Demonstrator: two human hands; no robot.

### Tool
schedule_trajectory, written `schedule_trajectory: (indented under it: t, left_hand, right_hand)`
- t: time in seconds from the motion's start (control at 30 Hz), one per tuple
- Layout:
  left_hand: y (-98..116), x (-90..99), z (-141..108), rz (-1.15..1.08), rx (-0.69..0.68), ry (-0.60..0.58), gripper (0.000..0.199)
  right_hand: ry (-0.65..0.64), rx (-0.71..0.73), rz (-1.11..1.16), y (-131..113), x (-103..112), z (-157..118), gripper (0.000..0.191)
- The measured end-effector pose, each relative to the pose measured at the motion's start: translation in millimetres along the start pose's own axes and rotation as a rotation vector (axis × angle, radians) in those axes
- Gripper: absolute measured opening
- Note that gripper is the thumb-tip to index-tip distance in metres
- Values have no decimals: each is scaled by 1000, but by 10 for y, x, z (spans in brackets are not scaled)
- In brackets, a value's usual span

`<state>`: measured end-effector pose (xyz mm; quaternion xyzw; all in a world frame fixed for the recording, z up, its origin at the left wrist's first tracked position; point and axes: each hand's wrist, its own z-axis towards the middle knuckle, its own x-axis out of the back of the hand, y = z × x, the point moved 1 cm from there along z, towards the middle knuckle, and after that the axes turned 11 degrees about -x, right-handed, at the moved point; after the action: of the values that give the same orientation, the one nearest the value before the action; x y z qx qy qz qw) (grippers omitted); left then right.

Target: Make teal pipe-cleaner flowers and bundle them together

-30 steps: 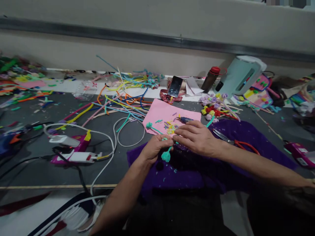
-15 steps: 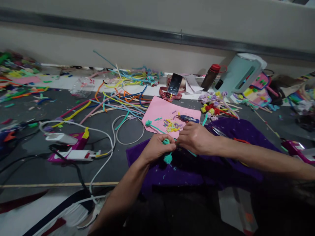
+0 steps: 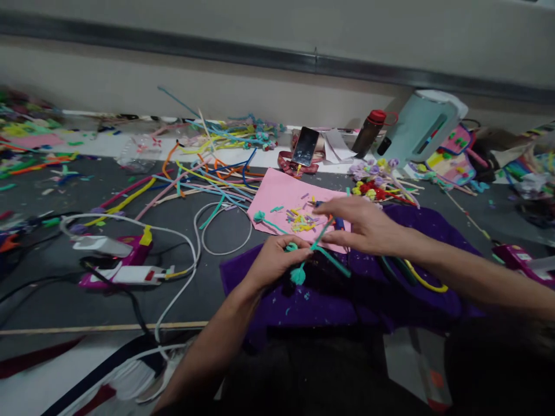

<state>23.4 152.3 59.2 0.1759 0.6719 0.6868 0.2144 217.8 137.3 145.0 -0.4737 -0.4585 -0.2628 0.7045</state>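
Observation:
My left hand [image 3: 277, 260] is closed, pinching teal pipe cleaners between thumb and fingers. A teal pipe-cleaner flower head [image 3: 298, 275] hangs below that grip, and two teal stems [image 3: 333, 263] cross just right of the fingertips. My right hand [image 3: 368, 225] has its thumb and fingers apart over the right part of the pink sheet [image 3: 273, 193]. Partly hidden beneath it is a blue and orange glue gun [image 3: 339, 225]; contact is unclear. Another teal flower [image 3: 259, 216] with a stem lies on the sheet's left, near short coloured pipe-cleaner clippings [image 3: 302, 221].
Purple cloth [image 3: 269, 300] lies beneath both hands. On the left are a power strip [image 3: 134, 254] and a looping white cable [image 3: 197, 248]. Long pipe cleaners [image 3: 208, 170], a phone [image 3: 306, 144], a bottle [image 3: 370, 132], a pale green jug [image 3: 427, 124] and finished flowers [image 3: 375, 185] stand or lie farther back.
My right hand has left the pinch beside my left hand, moved up and right, and spread its fingers over the glue gun. Crossed teal stems now show at my left fingertips.

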Motion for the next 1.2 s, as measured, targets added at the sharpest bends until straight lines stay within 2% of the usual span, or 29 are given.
schedule_trajectory:
  t: [0.07,0.1,0.13,0.2,0.37,0.6,0.7,0.77,0.87,0.97,1.03,1.07,1.13,1.2]
  left_hand:
    - [-23,28,29,-180,62,78,22]
    - [-33,39,40,-254,85,98,23]
    - [-42,46,48,-313,105,105,24]
    - [-59,50,54,-384,128,83,20]
    - [-94,31,44,-395,174,-20,18]
    - [-107,43,49,-397,159,-101,16]
    - [-85,36,36,-367,131,-100,15]
    - [-53,23,16,-294,96,-80,15]
    - [7,-3,-22,-92,13,-24,14]
    - [60,-29,-48,179,-148,28,12]
    - [72,-38,-49,296,-222,52,12]
    - [68,-38,-45,305,-217,60,12]
    - [39,-28,-27,208,-124,46,13]
    - [-3,-8,-5,2,3,13,15]
  right_hand:
    - [332,126,-174,-9,118,-73,35]
    - [418,182,-231,4,127,-113,30]
    - [450,230,-279,25,105,-147,28]
    - [428,310,-368,73,-3,-184,30]
    - [221,480,-454,46,-277,-125,25]
    - [80,469,-464,-65,-346,-28,21]
    - [65,385,-378,-74,-361,-25,22]
    - [25,245,-241,-81,-360,-18,23]
    - [-135,-89,61,-73,-357,16,26]
    - [-343,-436,429,-33,-388,72,28]
    - [-411,-567,603,1,-415,110,27]
    - [-417,-594,632,19,-422,124,26]
    - [-384,-564,560,54,-413,138,27]
    - [-247,-442,354,88,-367,127,29]
